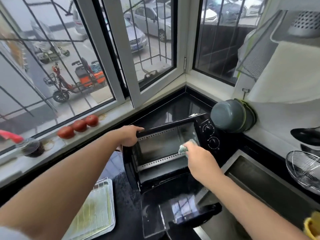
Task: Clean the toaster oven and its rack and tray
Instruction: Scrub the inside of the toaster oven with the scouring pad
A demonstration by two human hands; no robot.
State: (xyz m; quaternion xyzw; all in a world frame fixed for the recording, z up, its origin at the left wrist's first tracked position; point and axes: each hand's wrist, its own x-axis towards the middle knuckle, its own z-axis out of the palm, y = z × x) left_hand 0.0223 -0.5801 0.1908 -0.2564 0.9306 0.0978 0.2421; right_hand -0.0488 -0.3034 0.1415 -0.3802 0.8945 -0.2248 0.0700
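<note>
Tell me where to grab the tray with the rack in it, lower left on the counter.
Probably the tray by its raised rim on the right long edge, coming from above. It lies flat on the dark counter, the rack fills its inside, and the left forearm covers the other side. Both hands are busy: left hand on the toaster oven, right hand holding a cloth.

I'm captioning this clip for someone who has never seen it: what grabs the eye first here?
The black toaster oven in the counter corner, its glass door dropped open toward the viewer. Both hands are at it: the left hand grips its top left corner, and the right hand holds a green cloth at the opening. Three red tomatoes line the windowsill to the left.
</note>
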